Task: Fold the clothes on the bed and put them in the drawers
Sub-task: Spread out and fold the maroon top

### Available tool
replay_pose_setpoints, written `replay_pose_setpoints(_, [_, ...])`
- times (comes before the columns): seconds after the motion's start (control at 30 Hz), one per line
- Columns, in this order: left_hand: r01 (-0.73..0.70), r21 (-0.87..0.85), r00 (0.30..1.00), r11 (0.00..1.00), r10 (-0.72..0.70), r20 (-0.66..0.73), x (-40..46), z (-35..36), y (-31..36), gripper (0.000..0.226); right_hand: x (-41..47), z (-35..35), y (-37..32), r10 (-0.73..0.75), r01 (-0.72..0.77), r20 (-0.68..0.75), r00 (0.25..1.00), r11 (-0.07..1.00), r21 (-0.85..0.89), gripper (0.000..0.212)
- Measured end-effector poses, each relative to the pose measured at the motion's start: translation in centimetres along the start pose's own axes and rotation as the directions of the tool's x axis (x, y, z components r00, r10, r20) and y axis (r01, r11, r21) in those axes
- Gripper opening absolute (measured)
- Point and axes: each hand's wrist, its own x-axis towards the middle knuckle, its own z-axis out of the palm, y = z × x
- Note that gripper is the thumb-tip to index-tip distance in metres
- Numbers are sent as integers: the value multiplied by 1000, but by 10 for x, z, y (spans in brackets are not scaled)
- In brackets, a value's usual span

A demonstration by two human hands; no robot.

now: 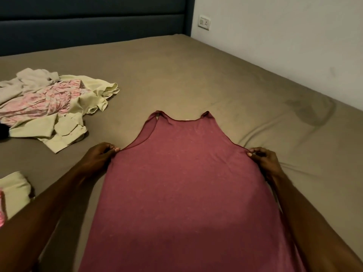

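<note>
A maroon sleeveless top (186, 183) lies spread flat on the bed (196, 75), neck opening pointing away from me. My left hand (100, 156) pinches the top's left edge just below the armhole. My right hand (265, 160) pinches the right edge at the same height. At the left of the bed sits a loose pile of unfolded clothes (53, 107): pale yellow-green shirts, a pink patterned garment and a beige one. No drawers are in view.
A folded pale yellow piece (13, 191) with something pink beside it lies at the bed's left front edge. A dark blue headboard (88, 22) stands at the back. A white wall with a socket (204, 22) runs along the bed's right side.
</note>
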Motion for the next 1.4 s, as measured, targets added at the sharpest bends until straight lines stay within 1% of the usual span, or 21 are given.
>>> replay_pose_setpoints(0.1, [-5,92,999,996,1,43,5,-16,3,13,4,5,3,31,-31,-111,993,1000,4,12])
replay_pose_setpoints(0.17, [-21,130,1000,991,23,-17,6,-14,3,10,9,5,8,36,-39,-140,989,999,-19,11])
replay_pose_setpoints(0.23, [-37,168,988,985,61,-140,4,-7,5,11,11,6,11,42,-50,-151,988,998,-48,10])
replay_pose_setpoints(0.3, [-114,348,960,931,193,-202,7,-1,4,13,12,5,13,26,-42,-175,984,995,-90,8])
replay_pose_setpoints(0.37, [-179,480,943,859,290,-166,14,-1,-2,14,15,5,19,14,-39,-199,980,991,-126,5])
replay_pose_setpoints(0.5, [-180,493,936,851,302,-180,14,0,-16,12,26,3,31,14,-63,-186,982,963,-263,14])
replay_pose_setpoints(0.6, [-102,427,949,898,217,-229,1,5,-7,9,25,2,25,56,-96,-126,990,938,-334,13])
replay_pose_setpoints(0.67, [-61,351,952,935,160,-259,-18,8,0,21,21,0,6,112,-129,-71,991,934,-334,9])
replay_pose_setpoints(0.7, [-59,312,953,948,147,-265,-31,14,5,34,18,-3,-3,147,-161,-65,987,906,-392,6])
replay_pose_setpoints(0.73, [-67,294,954,953,147,-260,-48,20,11,48,10,-1,-14,137,-157,-78,988,844,-512,19])
replay_pose_setpoints(0.77, [-76,317,958,945,158,-240,-64,29,17,59,0,2,-19,67,-123,-111,992,751,-649,35])
replay_pose_setpoints(0.8, [-83,369,963,925,171,-211,-82,38,23,66,-18,12,-21,-43,-78,-144,989,673,-735,48])
replay_pose_setpoints(0.83, [-99,441,967,892,191,-170,-97,47,25,69,-43,24,-17,-161,-7,-142,977,636,-771,56])
replay_pose_setpoints(0.9, [-128,610,975,782,211,-67,-120,58,16,69,-99,45,4,-276,137,-13,961,517,-845,65])
replay_pose_setpoints(0.97, [-118,680,982,723,188,-30,-133,58,-6,70,-135,44,35,-245,183,82,966,426,-886,73])
replay_pose_setpoints(1.07, [-62,683,987,728,144,-65,-143,54,-18,70,-139,31,48,-192,105,25,981,418,-902,81])
replay_pose_setpoints(1.17, [-49,676,992,736,116,-55,-145,58,-12,72,-138,34,43,-181,115,47,982,390,-914,86])
replay_pose_setpoints(1.23, [-38,675,996,737,82,-34,-154,60,-9,75,-139,35,37,-166,118,54,985,405,-907,89])
replay_pose_setpoints(1.3, [-1,726,997,688,56,-51,-169,61,-5,74,-142,35,28,-138,111,58,989,419,-901,90])
replay_pose_setpoints(1.33, [-10,751,995,660,83,-60,-182,62,2,74,-150,35,23,-126,95,46,991,415,-905,90])
replay_pose_setpoints(1.4, [-129,746,972,653,233,-36,-213,71,21,70,-174,40,17,-131,59,5,991,414,-908,93])
